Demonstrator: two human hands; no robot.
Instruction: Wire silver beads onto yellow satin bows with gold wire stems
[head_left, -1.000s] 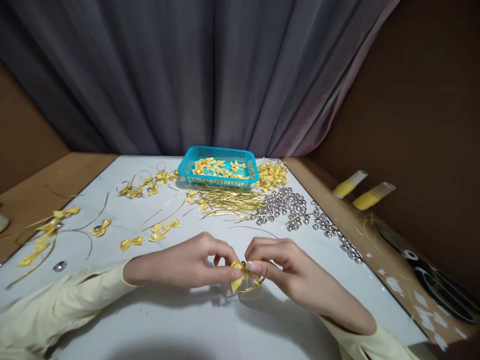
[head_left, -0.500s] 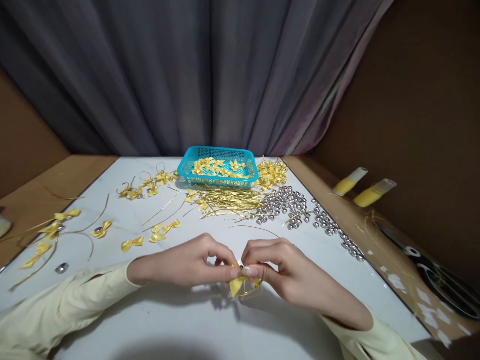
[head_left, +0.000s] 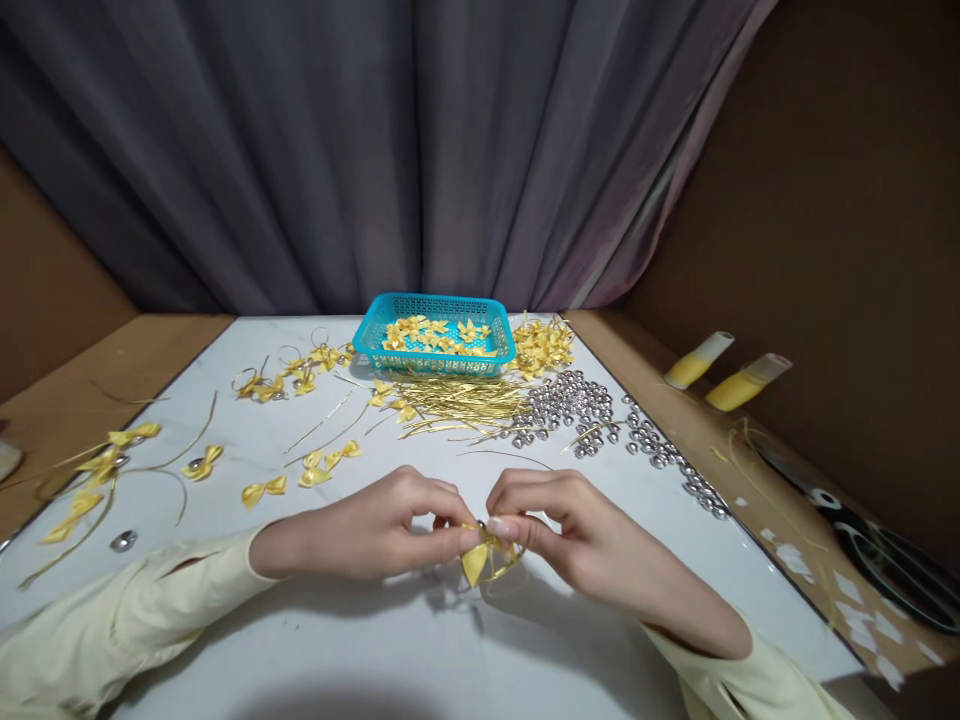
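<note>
A yellow ribbon bow [head_left: 474, 565] with a looped gold wire [head_left: 510, 572] is between my hands, above the white tabletop [head_left: 360, 640]. My left hand [head_left: 397, 525] pinches the bow's left side between thumb and fingers. From the right, my right hand [head_left: 555, 520] pinches the bow and wire near its middle, where a small silver piece [head_left: 482, 524] shows. Its fingertips partly cover the bow. Loose yellow bows [head_left: 264, 490] lie beyond my left hand. Silver beads [head_left: 570, 405] are heaped beyond my right hand.
A blue basket [head_left: 360, 345] holding yellow bows stands at the back. Gold wires [head_left: 465, 400] lie before it, with more bows [head_left: 544, 345] beside it. Scissors [head_left: 885, 565], paper scraps [head_left: 791, 560] and two yellow-filled tubes [head_left: 750, 382] are at the right.
My right thumb and fingers have shifted slightly up on the bow, and more of the bow and wire loop shows. The view has moved slightly.
</note>
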